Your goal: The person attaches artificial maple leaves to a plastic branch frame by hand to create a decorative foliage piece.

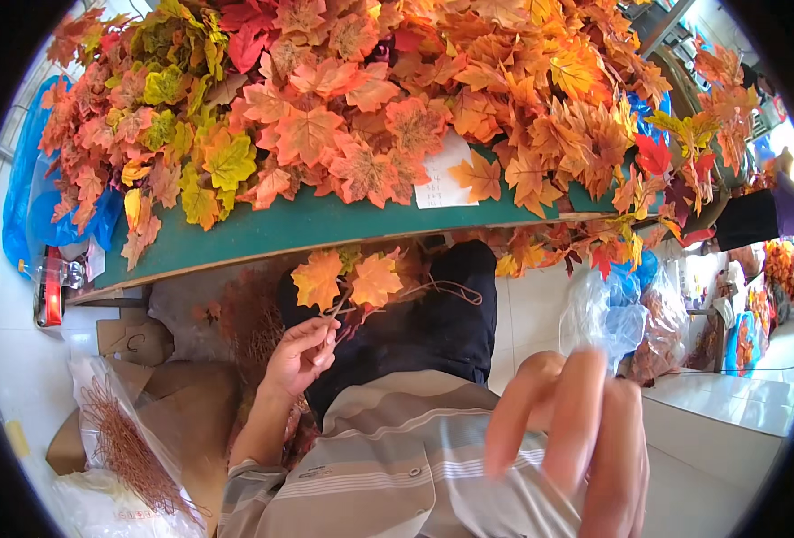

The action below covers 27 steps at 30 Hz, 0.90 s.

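My left hand is closed in a pinch on the thin stems of an artificial maple leaf spray. Its orange-yellow leaves stand above the fingertips, over my dark trousers. A thin looped stem reaches out to the right of the spray. My right hand is raised close to the camera at the lower right, apart from the spray. Its fingers are bent and smeared by motion, and whether anything thin is between them cannot be made out.
A green-topped table ahead bears heaped artificial leaves and a paper sheet. Brown wire stems lie in plastic at the lower left, beside cardboard. Clear plastic bags are to the right. A red-and-black tool hangs by the table's left end.
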Available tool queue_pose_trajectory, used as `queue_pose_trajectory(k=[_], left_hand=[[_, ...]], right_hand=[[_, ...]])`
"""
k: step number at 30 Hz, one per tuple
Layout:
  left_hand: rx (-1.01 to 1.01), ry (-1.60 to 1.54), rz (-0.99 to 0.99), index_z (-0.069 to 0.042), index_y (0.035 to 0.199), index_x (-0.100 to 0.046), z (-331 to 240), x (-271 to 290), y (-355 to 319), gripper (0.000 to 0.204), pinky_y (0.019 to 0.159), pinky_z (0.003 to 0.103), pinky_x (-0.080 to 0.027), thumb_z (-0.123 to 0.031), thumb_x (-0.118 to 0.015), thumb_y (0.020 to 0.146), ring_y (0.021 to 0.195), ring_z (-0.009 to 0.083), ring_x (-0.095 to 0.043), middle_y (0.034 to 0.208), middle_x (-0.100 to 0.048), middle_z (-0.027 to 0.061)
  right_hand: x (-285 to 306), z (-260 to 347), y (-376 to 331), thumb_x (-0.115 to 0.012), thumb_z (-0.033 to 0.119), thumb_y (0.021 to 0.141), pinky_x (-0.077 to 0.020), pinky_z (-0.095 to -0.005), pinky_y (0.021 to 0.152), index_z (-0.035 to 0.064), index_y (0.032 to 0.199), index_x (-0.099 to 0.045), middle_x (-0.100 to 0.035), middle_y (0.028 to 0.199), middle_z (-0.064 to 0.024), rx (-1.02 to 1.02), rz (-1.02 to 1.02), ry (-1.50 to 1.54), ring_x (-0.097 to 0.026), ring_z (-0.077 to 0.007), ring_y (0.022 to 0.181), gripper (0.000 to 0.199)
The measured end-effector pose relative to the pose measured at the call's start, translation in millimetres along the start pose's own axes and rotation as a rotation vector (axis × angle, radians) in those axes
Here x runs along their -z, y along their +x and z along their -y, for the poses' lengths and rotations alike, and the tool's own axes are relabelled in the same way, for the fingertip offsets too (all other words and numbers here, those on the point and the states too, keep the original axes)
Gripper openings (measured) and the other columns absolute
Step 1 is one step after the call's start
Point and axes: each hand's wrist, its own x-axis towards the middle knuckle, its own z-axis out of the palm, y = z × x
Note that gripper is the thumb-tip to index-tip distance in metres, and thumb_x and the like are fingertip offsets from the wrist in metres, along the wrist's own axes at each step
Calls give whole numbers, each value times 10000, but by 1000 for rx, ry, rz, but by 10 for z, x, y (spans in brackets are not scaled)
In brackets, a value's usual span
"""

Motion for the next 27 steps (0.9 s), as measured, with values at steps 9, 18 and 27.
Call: queue_pose_trajectory(k=[9, 18, 27], left_hand=[[79, 70, 36, 30, 1099, -622, 114, -73, 140, 233, 499, 238, -351, -57, -580, 887, 538, 102, -482, 730, -573, 29], [99, 43, 66, 33, 1109, -622, 124, -14, 220, 239, 522, 245, -351, -58, -573, 893, 584, 120, -511, 770, -575, 34], [96, 36, 61, 47, 1105, -622, 225, -33, 222, 235, 545, 247, -381, -63, -578, 902, 611, 111, -509, 786, -580, 42]], right_hand=[[681, -294, -836, -629, 4, 829, -461, -302, 871, -59, 1208, -560, -644, 1005, -145, -662, -615, -722, -603, -180, 946, 390], [1334, -536, -283, -684, -22, 760, -480, -277, 601, 8, 909, -684, -646, 790, -83, -301, -90, -1706, -607, -203, 708, 152], [1639, -978, 411, -713, 86, 750, -476, -335, 559, 29, 851, -688, -618, 734, -109, -276, 148, -1758, -589, -247, 648, 118]])
